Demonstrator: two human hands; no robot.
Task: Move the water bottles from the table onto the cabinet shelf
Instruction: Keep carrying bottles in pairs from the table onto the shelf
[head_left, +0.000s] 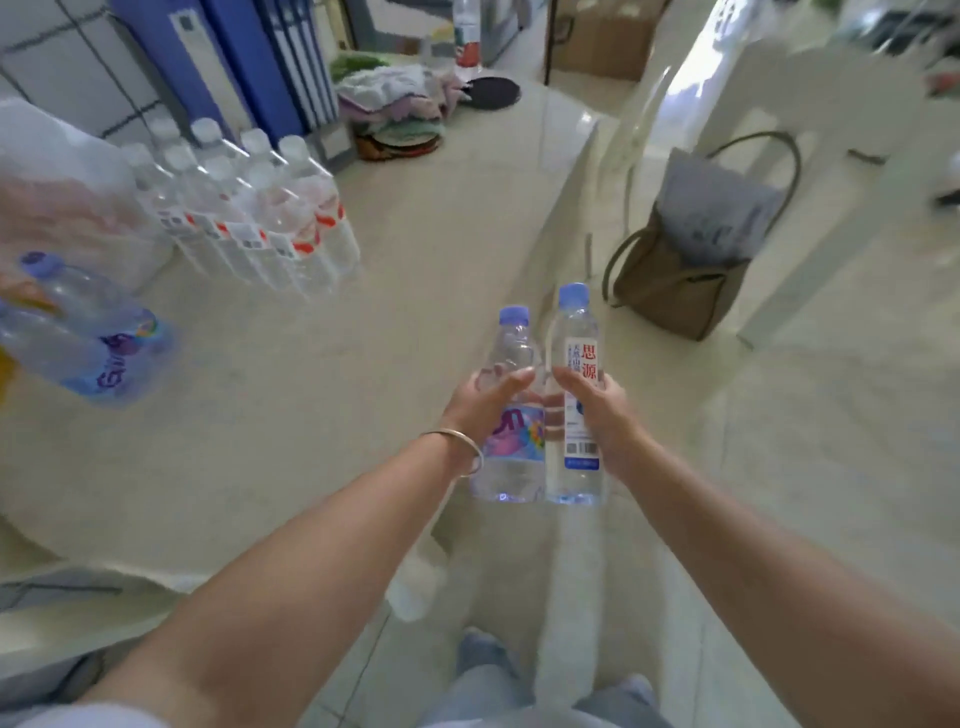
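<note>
Clear bottles: left hand grips purple-labelled bottle, right hand seemingly grips white-labelled bottle.

- A pale, glossy tiled floor fills the right and lower parts of the view, throwing back soft daylight.
- A cream table with a rounded edge spreads across the left and centre.
- Blue binders stand upright at the table's far side, against a white tiled wall.
- Folded cloths are piled beside the binders.
- A white plastic chair stands on the right.
- An olive tote bag sits on the floor against the chair.
- A cardboard box rests far back.
</note>
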